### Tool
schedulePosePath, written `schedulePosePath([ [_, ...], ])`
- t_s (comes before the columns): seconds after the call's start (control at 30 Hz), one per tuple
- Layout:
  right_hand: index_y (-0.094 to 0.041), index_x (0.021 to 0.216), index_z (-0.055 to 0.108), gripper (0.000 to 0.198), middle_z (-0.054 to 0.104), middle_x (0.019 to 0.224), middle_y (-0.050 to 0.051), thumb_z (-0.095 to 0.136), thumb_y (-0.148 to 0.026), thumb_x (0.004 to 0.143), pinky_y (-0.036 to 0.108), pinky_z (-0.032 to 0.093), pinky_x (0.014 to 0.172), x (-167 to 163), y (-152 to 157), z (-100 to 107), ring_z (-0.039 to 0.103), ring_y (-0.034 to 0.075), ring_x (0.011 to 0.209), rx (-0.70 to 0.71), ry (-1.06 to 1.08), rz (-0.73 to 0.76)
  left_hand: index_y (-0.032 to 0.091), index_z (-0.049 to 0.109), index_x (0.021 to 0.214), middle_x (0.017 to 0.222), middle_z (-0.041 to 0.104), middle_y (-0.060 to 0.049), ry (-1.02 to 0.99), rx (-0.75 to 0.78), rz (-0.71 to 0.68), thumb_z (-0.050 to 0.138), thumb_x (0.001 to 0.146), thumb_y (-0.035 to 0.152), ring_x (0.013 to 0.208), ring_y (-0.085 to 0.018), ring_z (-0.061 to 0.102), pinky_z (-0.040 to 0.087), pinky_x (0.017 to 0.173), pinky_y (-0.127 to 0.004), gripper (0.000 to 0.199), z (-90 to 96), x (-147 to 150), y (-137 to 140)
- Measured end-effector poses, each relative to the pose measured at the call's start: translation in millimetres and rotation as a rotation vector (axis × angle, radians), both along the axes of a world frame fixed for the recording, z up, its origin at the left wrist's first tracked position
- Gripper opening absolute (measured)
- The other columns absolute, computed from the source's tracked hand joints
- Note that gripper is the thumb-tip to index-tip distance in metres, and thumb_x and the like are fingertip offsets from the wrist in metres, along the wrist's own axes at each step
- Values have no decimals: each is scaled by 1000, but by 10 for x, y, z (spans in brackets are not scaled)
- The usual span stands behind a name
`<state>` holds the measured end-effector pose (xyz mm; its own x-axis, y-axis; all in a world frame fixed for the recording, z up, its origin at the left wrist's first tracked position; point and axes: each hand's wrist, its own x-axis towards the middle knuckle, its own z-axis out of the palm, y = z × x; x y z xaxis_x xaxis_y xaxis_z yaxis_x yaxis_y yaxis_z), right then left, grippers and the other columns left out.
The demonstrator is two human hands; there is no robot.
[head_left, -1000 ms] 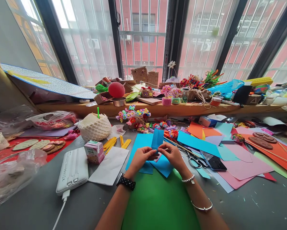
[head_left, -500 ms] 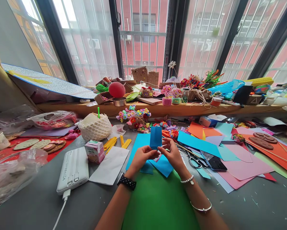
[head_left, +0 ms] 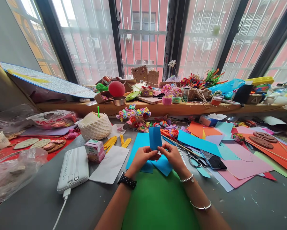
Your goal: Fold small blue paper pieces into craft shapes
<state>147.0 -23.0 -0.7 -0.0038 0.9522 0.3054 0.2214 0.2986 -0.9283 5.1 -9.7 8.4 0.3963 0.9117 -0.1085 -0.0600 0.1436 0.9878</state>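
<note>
A small folded piece of blue paper (head_left: 155, 138) stands upright between my hands, with a crease running down it. My left hand (head_left: 144, 157) is closed on its lower left edge, thumb toward the middle. At the lower right, my right hand (head_left: 171, 155) pinches the same paper between thumb and fingers. Below them, more blue sheets (head_left: 164, 166) lie partly over a green sheet (head_left: 157, 201). Scissors (head_left: 195, 162) rest on the table to the right of my right hand.
Left of my hands are a white sheet (head_left: 111, 164), a drink carton (head_left: 94, 150), a white power bank (head_left: 73, 169) with a cable, and a coconut (head_left: 94, 126) in netting. On the right lie a phone (head_left: 214, 160) and coloured papers (head_left: 248, 159). Crafts line the windowsill (head_left: 191, 110).
The folded blue paper has tilted slightly to the left. My right fingers have curled in closer to its lower edge; my left hand has hardly moved.
</note>
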Motion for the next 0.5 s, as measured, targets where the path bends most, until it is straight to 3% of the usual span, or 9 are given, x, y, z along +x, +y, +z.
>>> schedulePosePath([
  [0.27, -17, 53, 46, 24, 44, 54, -3, 53, -35, 68, 22, 32, 50, 40, 8, 12, 41, 11, 52, 2, -79, 31, 11, 61, 67, 65, 62, -2, 74, 137, 155, 67, 53, 36, 65, -16, 58, 44, 61, -24, 29, -12, -14, 31],
  [0.5, -15, 59, 54, 28, 53, 58, 0, 49, -39, 72, 22, 38, 54, 46, 15, 6, 49, 13, 57, -46, -6, 153, 11, 65, 76, 74, 65, -5, 14, 80, 121, 66, 54, 34, 69, -16, 56, 41, 64, -24, 32, -3, -44, 35],
])
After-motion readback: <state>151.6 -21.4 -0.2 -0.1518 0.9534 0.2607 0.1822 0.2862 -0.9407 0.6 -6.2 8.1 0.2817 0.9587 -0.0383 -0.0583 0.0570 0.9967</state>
